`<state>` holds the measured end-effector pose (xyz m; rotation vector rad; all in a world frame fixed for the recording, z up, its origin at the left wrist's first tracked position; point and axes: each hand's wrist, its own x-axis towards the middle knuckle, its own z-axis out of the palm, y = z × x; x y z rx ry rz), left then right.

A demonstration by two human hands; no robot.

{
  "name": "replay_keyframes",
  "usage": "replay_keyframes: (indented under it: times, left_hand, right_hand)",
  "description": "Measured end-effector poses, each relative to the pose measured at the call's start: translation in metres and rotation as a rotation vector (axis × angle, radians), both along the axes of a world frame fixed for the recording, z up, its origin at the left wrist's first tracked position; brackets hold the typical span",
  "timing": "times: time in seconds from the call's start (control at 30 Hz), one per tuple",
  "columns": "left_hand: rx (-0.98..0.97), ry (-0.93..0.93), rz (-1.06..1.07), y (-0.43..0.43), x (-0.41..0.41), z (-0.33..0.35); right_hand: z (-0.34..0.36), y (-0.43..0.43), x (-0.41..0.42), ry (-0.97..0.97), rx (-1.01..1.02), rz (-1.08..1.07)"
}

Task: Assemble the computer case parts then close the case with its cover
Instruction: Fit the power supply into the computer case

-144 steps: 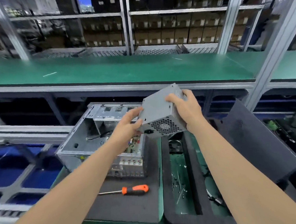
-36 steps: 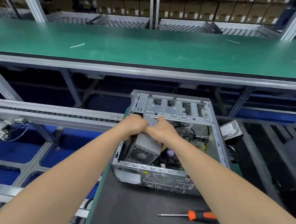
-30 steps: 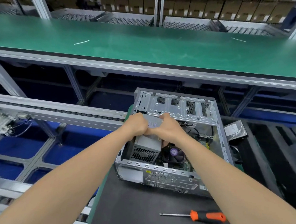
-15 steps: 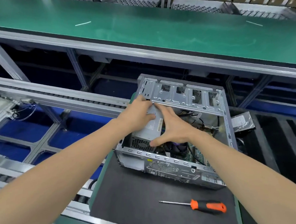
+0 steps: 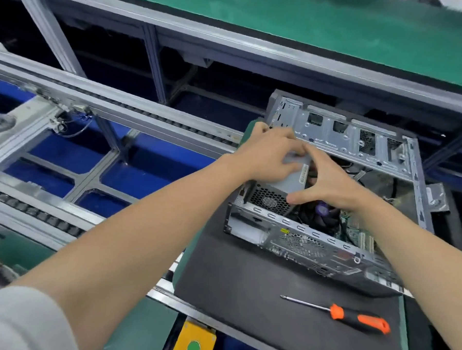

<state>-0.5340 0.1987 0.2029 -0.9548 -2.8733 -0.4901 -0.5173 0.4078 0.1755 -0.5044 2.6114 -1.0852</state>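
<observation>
Mat (image 5: 229,268): black foam, flat, under the computer case (image 5: 356,141).
Computer case: open grey metal box, walls full of holes.
Power supply (image 5: 286,184): grey block, mesh grille, in the case's near left corner.
Left hand (image 5: 271,151): fingers curled over the power supply.
Right hand (image 5: 329,185): fingers spread, pressing its side; tips hidden.
Screwdriver (image 5: 347,314): orange-black handle, in front of the case.

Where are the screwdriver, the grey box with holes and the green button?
Screwdriver (image 5: 336,311): head view, orange collar.
Grey box (image 5: 286,184): head view, top face.
Green button (image 5: 193,349): head view, its centre.
</observation>
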Motion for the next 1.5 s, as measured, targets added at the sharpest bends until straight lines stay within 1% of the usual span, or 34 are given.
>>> replay_keyframes:
  times: [0.1,0.27,0.37,0.5,0.77,0.93,1.17,1.27,1.4,1.5]
  left_hand:
    - [0.101,-0.104,0.031,-0.008,-0.001,-0.008]
    - [0.224,-0.184,0.052,-0.016,-0.003,-0.013]
    - [0.244,-0.216,0.056,-0.014,-0.005,-0.012]
    - [0.249,-0.244,0.082,-0.011,-0.008,-0.003]
    - [0.218,-0.287,0.106,-0.008,-0.01,0.0]
    - [0.294,-0.269,0.083,-0.011,-0.01,0.003]
    - [0.346,-0.252,0.075,-0.011,-0.008,-0.001]
    - [0.306,-0.229,0.076,-0.012,-0.01,-0.001]
    - [0.224,-0.17,0.044,-0.018,-0.009,-0.003]
    - [0.208,-0.135,0.01,-0.025,-0.007,-0.006]
  right_hand:
    - [-0.001,-0.004,-0.002,-0.016,-0.028,-0.01]
    - [-0.004,-0.006,-0.004,-0.024,-0.061,-0.027]
    - [-0.004,-0.006,-0.001,-0.028,-0.112,-0.03]
    - [-0.003,-0.005,0.008,-0.025,-0.234,-0.082]
    - [-0.008,-0.003,0.011,-0.048,-0.309,-0.064]
    - [-0.012,0.0,0.012,-0.046,-0.339,-0.074]
    - [-0.017,0.003,0.014,-0.007,-0.245,-0.057]
    - [-0.01,0.002,0.015,-0.017,-0.176,-0.04]
    - [-0.005,-0.002,0.016,0.003,-0.021,0.002]
    - [-0.005,-0.004,0.016,0.023,0.043,0.003]
